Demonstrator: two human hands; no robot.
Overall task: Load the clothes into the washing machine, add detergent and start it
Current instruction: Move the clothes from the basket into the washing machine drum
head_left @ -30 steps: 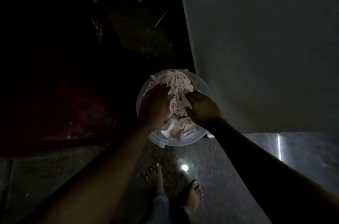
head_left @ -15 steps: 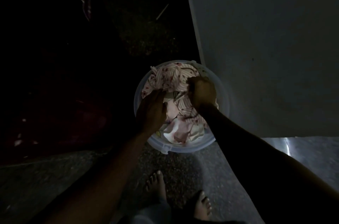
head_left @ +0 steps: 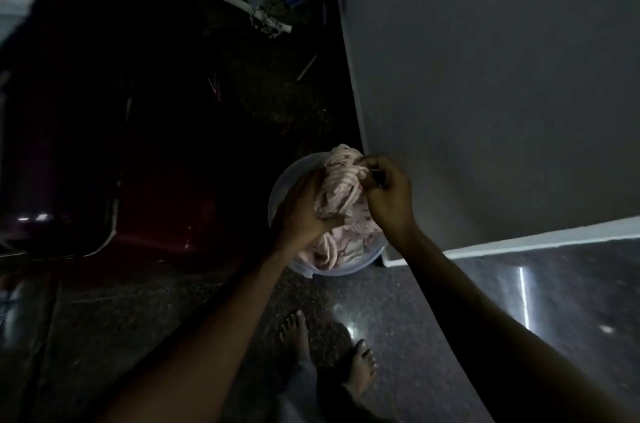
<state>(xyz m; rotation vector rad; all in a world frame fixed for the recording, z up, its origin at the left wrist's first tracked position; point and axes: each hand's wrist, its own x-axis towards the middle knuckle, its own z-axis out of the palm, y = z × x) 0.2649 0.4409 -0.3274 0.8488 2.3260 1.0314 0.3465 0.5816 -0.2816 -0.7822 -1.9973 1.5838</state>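
Note:
A pale plastic tub (head_left: 281, 187) stands on the dark floor against a wall corner. In it lies a bundle of pink, red-patterned clothes (head_left: 337, 190). My left hand (head_left: 303, 211) grips the left side of the bundle, fingers curled into the cloth. My right hand (head_left: 388, 195) grips its upper right part, bunched and lifted above the rim. More pink cloth (head_left: 329, 249) still lies in the tub. The dark maroon washing machine (head_left: 69, 145) fills the left of the view, barely lit.
A grey wall (head_left: 485, 76) with a white skirting edge (head_left: 540, 242) rises on the right. Blue and green pipes and a white hose (head_left: 266, 24) lie at the back. My bare feet (head_left: 325, 350) stand on the polished stone floor below the tub.
Both hands have gone from resting on the clothes to gripping them. The bundle has come up out of the tub, and the view has pulled back and upward.

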